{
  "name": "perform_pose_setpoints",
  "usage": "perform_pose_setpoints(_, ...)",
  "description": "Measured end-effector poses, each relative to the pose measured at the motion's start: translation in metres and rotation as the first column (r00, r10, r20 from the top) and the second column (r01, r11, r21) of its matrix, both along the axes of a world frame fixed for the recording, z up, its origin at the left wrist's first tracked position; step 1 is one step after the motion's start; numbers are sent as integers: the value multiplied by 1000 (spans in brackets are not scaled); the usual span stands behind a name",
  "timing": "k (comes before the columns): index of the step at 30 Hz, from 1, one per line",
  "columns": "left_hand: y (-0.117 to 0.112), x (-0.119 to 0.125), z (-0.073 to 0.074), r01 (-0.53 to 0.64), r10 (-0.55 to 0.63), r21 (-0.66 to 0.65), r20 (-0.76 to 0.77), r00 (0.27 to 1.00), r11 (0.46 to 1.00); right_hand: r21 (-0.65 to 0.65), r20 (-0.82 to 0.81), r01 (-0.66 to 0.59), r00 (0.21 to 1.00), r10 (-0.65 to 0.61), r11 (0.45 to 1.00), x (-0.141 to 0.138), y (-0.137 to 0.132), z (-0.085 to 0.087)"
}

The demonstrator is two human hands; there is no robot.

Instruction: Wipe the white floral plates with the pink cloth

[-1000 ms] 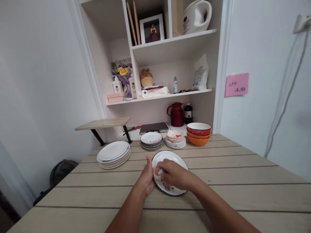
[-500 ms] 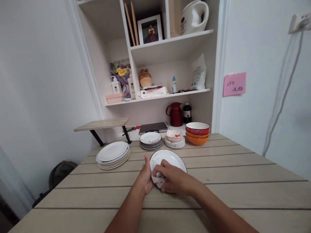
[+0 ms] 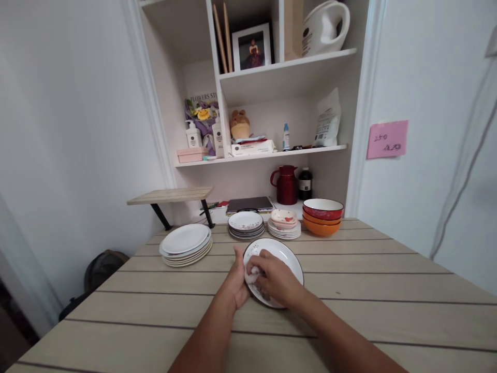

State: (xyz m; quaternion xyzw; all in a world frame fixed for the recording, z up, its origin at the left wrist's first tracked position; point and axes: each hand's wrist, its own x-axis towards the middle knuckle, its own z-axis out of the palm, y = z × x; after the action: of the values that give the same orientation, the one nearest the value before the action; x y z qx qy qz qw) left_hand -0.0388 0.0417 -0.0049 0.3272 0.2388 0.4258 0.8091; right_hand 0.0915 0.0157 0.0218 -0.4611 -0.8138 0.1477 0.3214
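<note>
A white plate [image 3: 289, 259] with a dark rim and a small floral print is tilted toward me above the table. My left hand [image 3: 237, 282] grips its left edge, thumb up along the rim and the other fingers hidden behind. Bunched under the fingers of my right hand [image 3: 275, 277] is a whitish cloth [image 3: 252, 274], pressed against the left part of the plate's face. Part of the plate is covered by that hand and forearm.
Behind the plate stand a stack of dark-rimmed plates [image 3: 246, 223], small plates with pink dishes [image 3: 284, 223], and red and orange bowls [image 3: 322, 217]. Larger white plates [image 3: 185, 241] are stacked at left, near a small raised wooden shelf [image 3: 171, 195]. A red jug [image 3: 286, 185] stands at the back.
My right hand and the cloth have shifted up across the plate's face, showing more of its lower part. The left hand keeps its hold. The whole view has swung slightly left.
</note>
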Motion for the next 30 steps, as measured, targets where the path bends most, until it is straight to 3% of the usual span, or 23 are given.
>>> perform_pose_setpoints(5,1,3,-3,51,-53,37,61,997,998,124,-49,294,956,-290,948,5,21,9)
perform_pose_setpoints(9,1,5,-4,43,-45,62,41,998,997,78,41,392,917,-396,917,35,29,13)
perform_pose_setpoints(15,-2,6,-2,-32,34,63,-20,999,997,14,173,286,943,-284,958,58,19,10)
perform_pose_setpoints(19,1,5,-5,-3,3,57,4,1000,998,20,170,127,977,-129,992,47,8,6)
perform_pose_setpoints(23,6,2,-8,39,-39,44,0,999,998,55,105,63,992,-69,996,30,8,3)
perform_pose_setpoints(26,6,2,-8,44,-44,55,6,999,998,89,46,71,996,-75,993,24,16,4)
perform_pose_setpoints(30,4,5,-4,-4,4,68,2,1000,998,124,45,190,979,-197,974,29,25,11)
